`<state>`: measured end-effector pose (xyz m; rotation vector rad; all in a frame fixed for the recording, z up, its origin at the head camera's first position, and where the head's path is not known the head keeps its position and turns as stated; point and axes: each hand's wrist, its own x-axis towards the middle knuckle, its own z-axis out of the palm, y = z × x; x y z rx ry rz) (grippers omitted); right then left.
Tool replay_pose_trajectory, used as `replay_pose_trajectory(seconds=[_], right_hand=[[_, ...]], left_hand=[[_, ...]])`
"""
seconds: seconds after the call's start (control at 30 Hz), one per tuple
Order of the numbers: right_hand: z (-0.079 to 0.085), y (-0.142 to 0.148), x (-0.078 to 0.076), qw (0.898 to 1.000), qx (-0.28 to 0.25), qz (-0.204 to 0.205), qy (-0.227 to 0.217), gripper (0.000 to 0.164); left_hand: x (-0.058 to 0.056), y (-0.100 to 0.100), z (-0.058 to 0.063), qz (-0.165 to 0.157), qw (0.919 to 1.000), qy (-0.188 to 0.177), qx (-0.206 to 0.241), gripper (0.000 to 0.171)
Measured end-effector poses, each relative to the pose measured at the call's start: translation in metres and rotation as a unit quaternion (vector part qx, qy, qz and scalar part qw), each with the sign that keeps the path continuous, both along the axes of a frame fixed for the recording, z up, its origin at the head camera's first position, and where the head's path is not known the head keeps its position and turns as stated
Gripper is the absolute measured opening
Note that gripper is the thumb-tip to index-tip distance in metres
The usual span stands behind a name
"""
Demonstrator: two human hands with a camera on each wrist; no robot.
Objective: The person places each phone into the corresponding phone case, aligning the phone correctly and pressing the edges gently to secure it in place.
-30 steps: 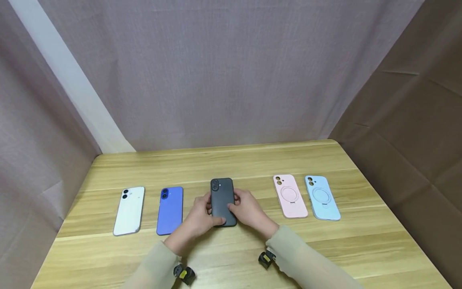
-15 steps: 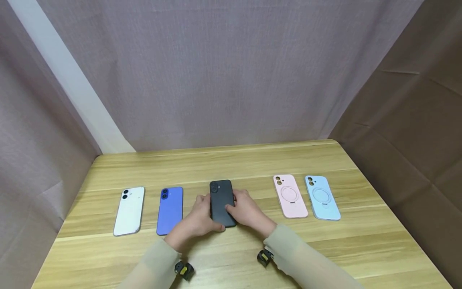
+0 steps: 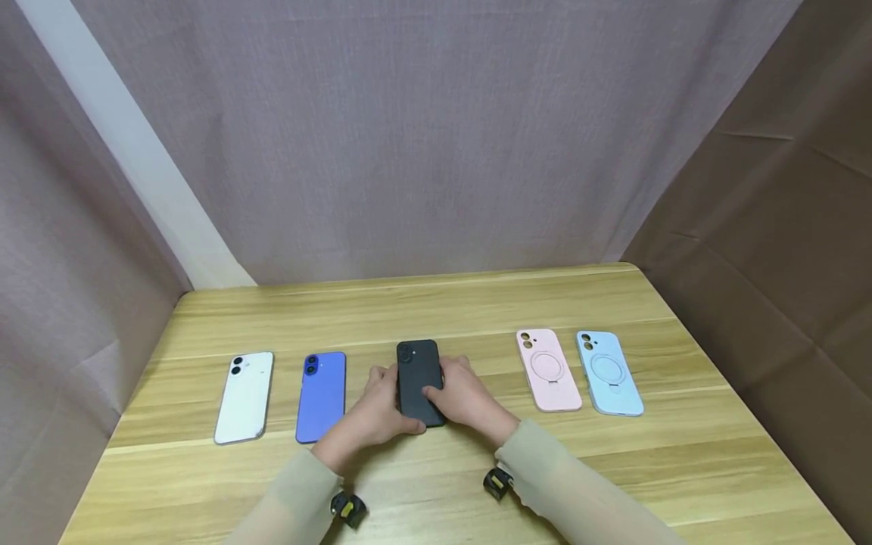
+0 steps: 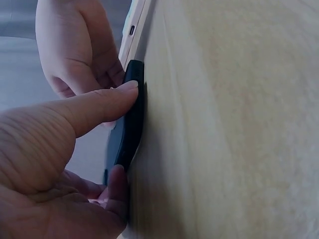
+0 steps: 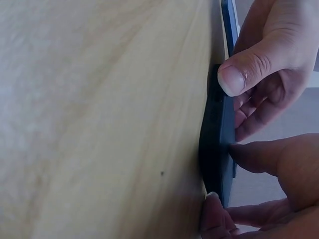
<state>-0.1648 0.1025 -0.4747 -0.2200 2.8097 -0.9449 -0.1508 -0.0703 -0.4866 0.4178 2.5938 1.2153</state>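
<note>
A phone in a black case [image 3: 420, 382] lies back up at the middle of the table, its camera corner at the far left. My left hand [image 3: 377, 411] grips its left side with the fingers, while the thumb [image 4: 107, 104] presses on the bottom edge. On the opposite side my right hand [image 3: 468, 393] pinches the right edge, its thumb [image 5: 256, 158] lying over the back. Seen from the right wrist, the black case [image 5: 215, 142] is close to the wood. Parts of the fingers on both sides are hidden by the phone and the hands.
To the left lie a blue phone [image 3: 322, 397] and a white phone [image 3: 244, 397], backs up. A pink case [image 3: 548, 371] and a light blue case [image 3: 609, 373], each with a ring, lie to the right. Curtains [image 3: 436, 151] surround the wooden table [image 3: 436, 310].
The black-cased phone has shifted very slightly toward me. My left thumb has slid from its back onto the bottom edge, and the right thumb has moved a little left.
</note>
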Motion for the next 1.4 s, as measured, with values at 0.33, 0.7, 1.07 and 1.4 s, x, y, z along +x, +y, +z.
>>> replay_pose_trajectory(seconds=[0.33, 0.7, 1.07, 1.4], right_hand=[[0.0, 0.001, 0.001, 1.0, 0.011, 0.001, -0.002, 0.062], [0.012, 0.037, 0.0, 0.998, 0.014, -0.026, 0.051, 0.056], [0.022, 0.12, -0.012, 0.981, 0.134, -0.088, 0.111, 0.062], [0.017, 0.151, -0.01, 0.975, 0.178, -0.125, 0.042, 0.085]], left_hand=[[-0.001, -0.002, 0.001, -0.004, 0.9999, -0.007, 0.008, 0.105], [-0.004, -0.033, 0.005, 0.048, 0.9985, 0.025, -0.006, 0.077], [-0.003, -0.075, 0.016, 0.122, 0.9852, 0.069, -0.099, 0.074], [0.001, -0.092, 0.01, 0.157, 0.9562, 0.107, -0.223, 0.091]])
